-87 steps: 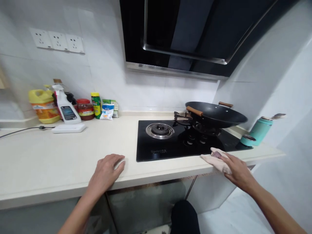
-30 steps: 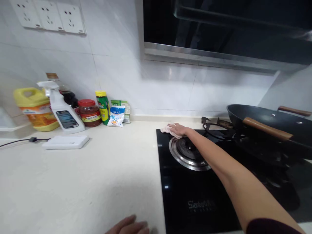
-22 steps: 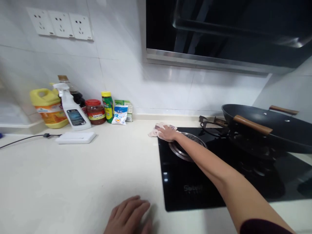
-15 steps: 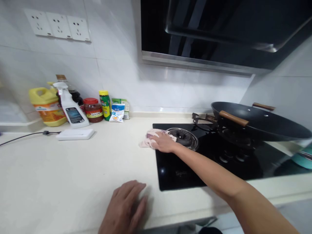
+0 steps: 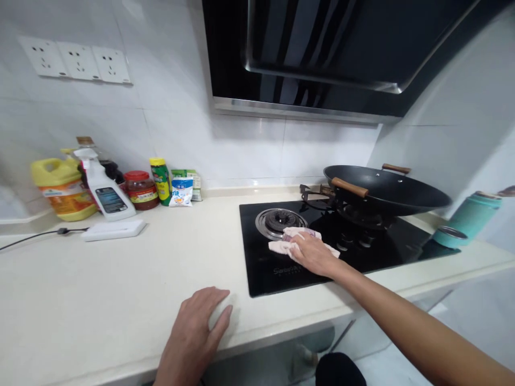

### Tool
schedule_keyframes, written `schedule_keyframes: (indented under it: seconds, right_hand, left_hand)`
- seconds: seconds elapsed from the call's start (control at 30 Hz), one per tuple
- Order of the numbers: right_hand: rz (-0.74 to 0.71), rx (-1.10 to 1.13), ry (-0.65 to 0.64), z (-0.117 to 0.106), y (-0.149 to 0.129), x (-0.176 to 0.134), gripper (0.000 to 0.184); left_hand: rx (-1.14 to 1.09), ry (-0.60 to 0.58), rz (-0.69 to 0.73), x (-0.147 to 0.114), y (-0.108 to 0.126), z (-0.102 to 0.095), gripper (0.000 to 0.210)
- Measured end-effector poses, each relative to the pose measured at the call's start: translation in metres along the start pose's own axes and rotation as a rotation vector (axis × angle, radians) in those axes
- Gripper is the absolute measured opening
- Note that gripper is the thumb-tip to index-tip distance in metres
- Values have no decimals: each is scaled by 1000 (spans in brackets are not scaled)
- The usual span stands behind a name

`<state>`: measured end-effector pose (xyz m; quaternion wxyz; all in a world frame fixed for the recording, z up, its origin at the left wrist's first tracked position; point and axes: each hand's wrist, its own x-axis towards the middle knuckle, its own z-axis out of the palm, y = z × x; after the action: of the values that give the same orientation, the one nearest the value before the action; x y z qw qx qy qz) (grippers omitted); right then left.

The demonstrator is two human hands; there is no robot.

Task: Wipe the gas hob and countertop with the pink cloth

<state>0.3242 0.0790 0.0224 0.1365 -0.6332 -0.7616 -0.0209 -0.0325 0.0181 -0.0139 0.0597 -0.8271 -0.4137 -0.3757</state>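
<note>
My right hand [image 5: 311, 253] presses a pale pink cloth [image 5: 281, 246] onto the black glass cooktop [image 5: 257, 273], just in front of the left burner [image 5: 281, 221]. The cloth bunches under the palm and sticks out on both sides of the fingers. Near the counter's front edge, my left hand [image 5: 197, 327] is open, thumb apart from the fingers, holding nothing. It is left of the cooktop's corner, over the white countertop [image 5: 193, 252].
A black wok [image 5: 386, 187] with wooden handles sits on the right burner. Teal containers [image 5: 475, 217] stand at the far right. Along the wall are a spray bottle [image 5: 105, 187], a yellow jug [image 5: 64, 187], a red-lidded jar [image 5: 140, 190] and seasonings. A range hood [image 5: 301, 53] overhangs the cooktop.
My right hand has slid the cloth from the cooktop's left edge rightward and nearer, to the front of the left burner. My left hand has barely moved. The head view has shifted right.
</note>
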Motion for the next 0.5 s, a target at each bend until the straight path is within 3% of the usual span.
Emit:
schedule_keyframes:
  seconds: [0.2, 0.33, 0.5]
  right_hand:
    - [346, -40, 2, 6, 47, 49, 39]
    - [433, -46, 5, 10, 77, 81, 38]
    - [439, -33, -12, 17, 111, 124, 52]
  left_hand:
    - [5, 66, 55, -1, -3, 2, 28]
    - [8, 51, 59, -7, -6, 4, 29]
    - [20, 1, 55, -7, -9, 2, 33]
